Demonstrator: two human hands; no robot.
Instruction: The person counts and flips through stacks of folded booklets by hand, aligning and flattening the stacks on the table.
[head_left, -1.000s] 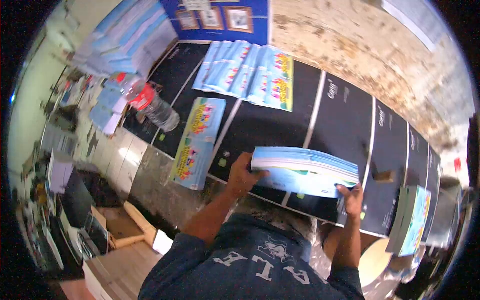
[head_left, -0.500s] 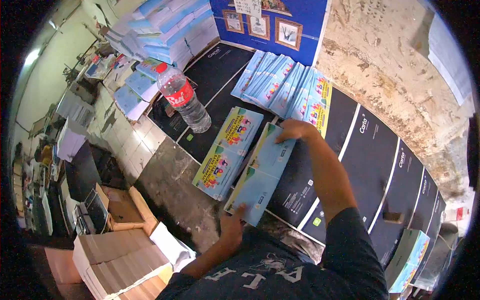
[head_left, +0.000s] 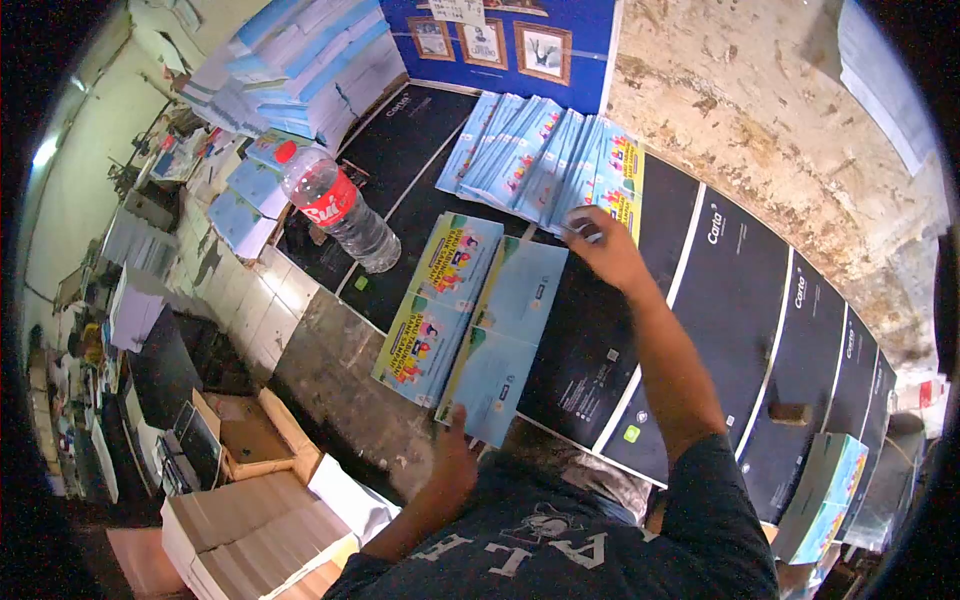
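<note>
My left hand (head_left: 455, 462) is at the near end of a light-blue double-panel booklet (head_left: 497, 372), a digit on its corner and the other fingers mostly hidden. Left of that booklet, and close against it, lies a matching stack (head_left: 425, 345) with yellow panels and cartoon figures facing up. My right hand (head_left: 608, 250) is raised beyond the booklet's far end, fingers curled together around a small pale and dark thing that I cannot make out. Just past those fingers, a fanned row of similar booklets (head_left: 540, 150) leans across the black table.
A water bottle with a red cap (head_left: 345, 210) stands left of the stacks on the black table (head_left: 575, 370). Tall paper piles (head_left: 310, 75) rise behind. A small brown block (head_left: 789, 413) and another booklet stack (head_left: 822, 500) sit at right. An open carton (head_left: 250, 435) is lower left.
My right hand has come off the booklet's far end, its fingers now curled above the table near the fanned row. My left hand stays at the near end. The view has shifted slightly.
</note>
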